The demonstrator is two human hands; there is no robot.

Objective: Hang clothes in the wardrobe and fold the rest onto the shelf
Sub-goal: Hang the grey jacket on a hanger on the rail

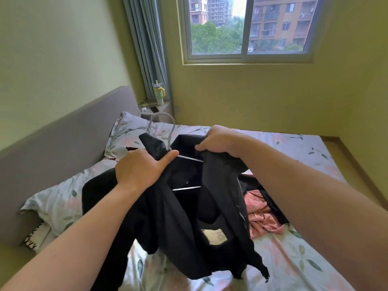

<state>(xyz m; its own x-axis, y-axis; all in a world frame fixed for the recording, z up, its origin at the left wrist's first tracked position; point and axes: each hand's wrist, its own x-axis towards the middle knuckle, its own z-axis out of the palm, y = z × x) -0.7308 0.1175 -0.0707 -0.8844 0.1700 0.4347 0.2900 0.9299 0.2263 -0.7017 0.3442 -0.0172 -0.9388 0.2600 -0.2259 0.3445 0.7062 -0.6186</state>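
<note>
fingers of the left hand (138, 169) are curled shut on the left collar of a black jacket (184, 206), the thumb lying along the white hanger (184, 157) where its upper bar shows; fingers of the right hand (218, 141) are bunched tight on the opposite collar and shoulder, drawing it out to that side. between the two grips the hanger sits inside the neck opening — its hook rises just beyond the left thumb, a lower bar shows beneath — so the jacket looks part-threaded, the right shoulder not yet settled, i judge. below the hands the jacket hangs open, lining and a pale label showing, its hem touching the floral bed sheet (294, 259). just under the right forearm lies a crumpled pink garment (260, 213) with more dark cloth beside it, unsorted. no wardrobe or shelf is in view, so hanging and all folding remain — early days.
</note>
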